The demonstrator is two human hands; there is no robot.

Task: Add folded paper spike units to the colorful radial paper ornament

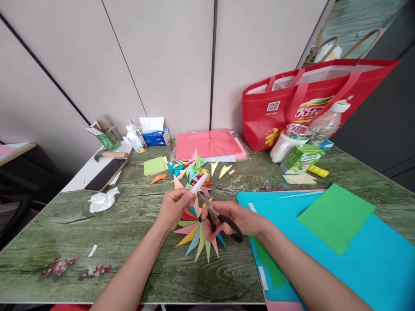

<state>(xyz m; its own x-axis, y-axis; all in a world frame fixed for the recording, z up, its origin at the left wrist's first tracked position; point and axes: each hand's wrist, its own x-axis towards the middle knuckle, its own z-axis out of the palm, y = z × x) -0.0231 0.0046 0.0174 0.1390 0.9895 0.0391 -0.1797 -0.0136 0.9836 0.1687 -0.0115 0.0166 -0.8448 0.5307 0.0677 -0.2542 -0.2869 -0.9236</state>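
My left hand pinches a narrow white paper strip that sticks up and to the right. My right hand grips black-handled scissors, with the blades pointing up-left toward the strip. Both hands hover just above a fan-shaped star of folded coloured paper points lying on the green wood-pattern table. Several more loose folded paper points lie scattered farther back.
Blue paper sheets with a green square lie at right. A stack of pink paper, a red tote bag, a jar, a green carton, a crumpled tissue, a phone and a tissue box crowd the back.
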